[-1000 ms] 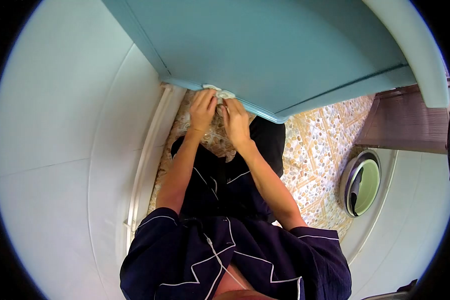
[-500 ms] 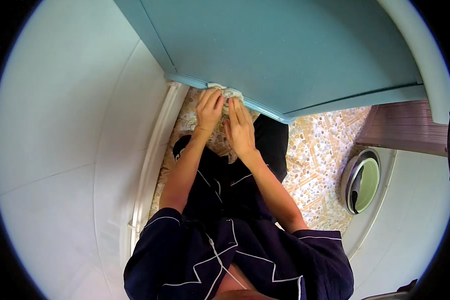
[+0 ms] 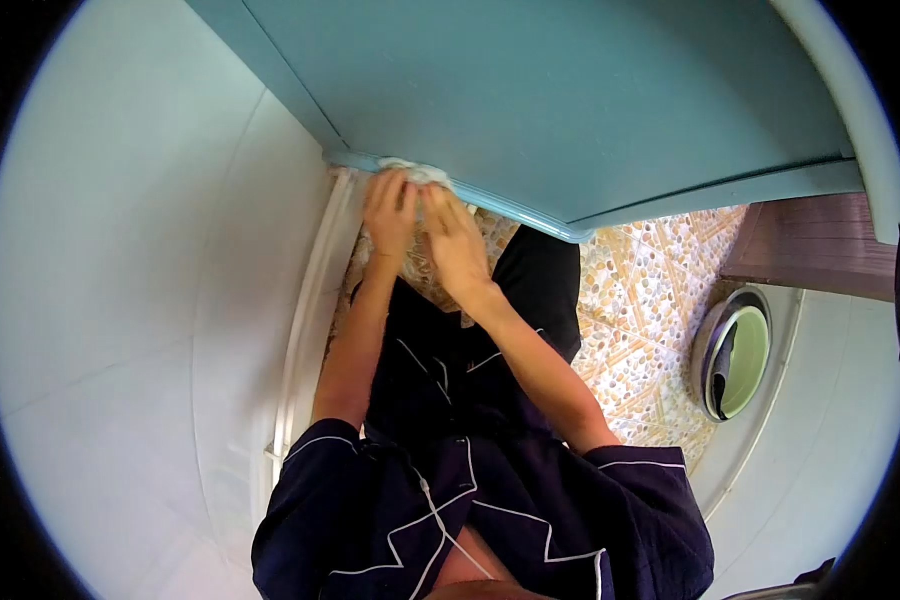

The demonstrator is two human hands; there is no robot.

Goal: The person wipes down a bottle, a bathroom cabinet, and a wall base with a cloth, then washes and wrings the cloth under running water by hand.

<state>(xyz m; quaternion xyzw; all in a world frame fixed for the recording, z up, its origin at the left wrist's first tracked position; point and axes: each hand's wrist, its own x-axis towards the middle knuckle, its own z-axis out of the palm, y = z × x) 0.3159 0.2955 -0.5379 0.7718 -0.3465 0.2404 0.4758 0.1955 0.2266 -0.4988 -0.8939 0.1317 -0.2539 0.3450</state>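
A crumpled white cloth [image 3: 416,172] lies against the bottom edge of a blue-green panel [image 3: 570,110], near its left corner. My left hand [image 3: 388,212] grips the cloth from the left with bent fingers. Close beside it, my right hand [image 3: 454,240] presses on the same cloth, its fingers held together. The fingertips and the underside of the cloth are partly hidden, and the left hand is slightly blurred.
To the left rises a pale wall [image 3: 120,250] with a white pipe [image 3: 305,290] along its foot. On the right, a green basin [image 3: 748,370] holding something dark stands on the pebble-patterned floor [image 3: 635,320], near a brown slatted piece [image 3: 815,240].
Both hands and the cloth have slid left along the panel's bottom edge, toward its corner. The view has shifted slightly.
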